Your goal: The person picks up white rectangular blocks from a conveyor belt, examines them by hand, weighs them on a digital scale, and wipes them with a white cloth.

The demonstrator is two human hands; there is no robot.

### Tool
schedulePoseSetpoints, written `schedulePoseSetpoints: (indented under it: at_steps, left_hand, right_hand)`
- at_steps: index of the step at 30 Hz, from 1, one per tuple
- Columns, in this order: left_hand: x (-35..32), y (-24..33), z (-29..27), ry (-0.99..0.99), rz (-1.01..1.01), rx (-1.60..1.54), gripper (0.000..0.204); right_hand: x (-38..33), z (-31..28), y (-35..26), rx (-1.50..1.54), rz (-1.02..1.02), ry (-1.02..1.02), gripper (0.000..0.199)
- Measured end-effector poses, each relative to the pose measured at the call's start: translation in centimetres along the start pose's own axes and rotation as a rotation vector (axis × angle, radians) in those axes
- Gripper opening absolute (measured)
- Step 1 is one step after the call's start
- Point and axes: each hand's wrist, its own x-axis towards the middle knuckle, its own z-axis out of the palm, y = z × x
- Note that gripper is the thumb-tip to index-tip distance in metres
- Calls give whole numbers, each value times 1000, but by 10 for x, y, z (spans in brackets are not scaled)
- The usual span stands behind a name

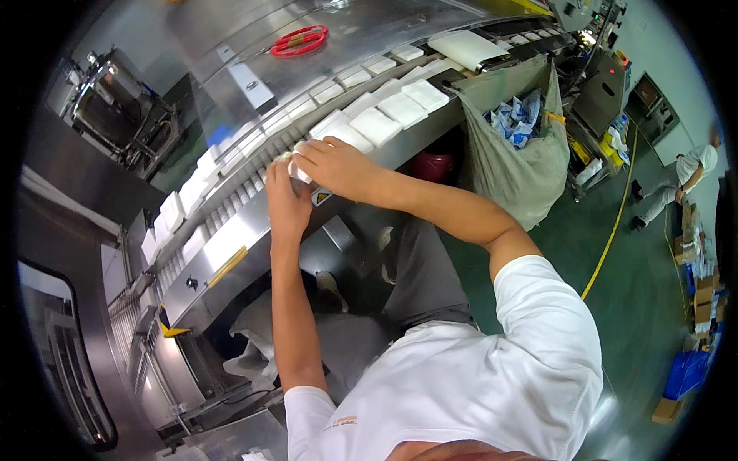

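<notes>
My left hand (pixel 287 201) and my right hand (pixel 338 165) meet over the front edge of a conveyor line (pixel 244 177). Their fingers pinch a small, crumpled white piece (pixel 299 172), mostly hidden by the fingers, so its exact kind is unclear. Just right of my right hand, flat white square pads (pixel 376 126) lie overlapping on a metal ledge. Another row of white pads (pixel 328 92) runs along the far side of the line. More white pads (pixel 172 211) stand tilted at its left end.
A red coiled hose (pixel 299 41) lies on the steel machine top. To the right hangs a large cloth sack (pixel 516 169) holding blue-and-white wrappers (pixel 516 119). A person in white (pixel 696 167) is at the far right, beyond a yellow floor line (pixel 613 230). Cardboard boxes (pixel 703 290) stand there.
</notes>
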Motion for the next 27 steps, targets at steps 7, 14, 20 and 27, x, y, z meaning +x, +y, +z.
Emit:
schedulePoseSetpoints:
  at_steps: [7,14,20,27]
  left_hand:
    - [-14,2,-3,-73,137,27,77]
    - [-7,-4,7,-84,122,85,85]
    - [9,-12,20,-66,163,54,88]
    - [27,24,23,-117,162,354,94]
  right_hand:
    - [-23,17,-14,-2,65,-120,47]
    - [-54,-22,32,250,47,-147,63]
    - [-113,-74,123,93,212,-208,79]
    - [-144,-85,200,-106,267,-355,86]
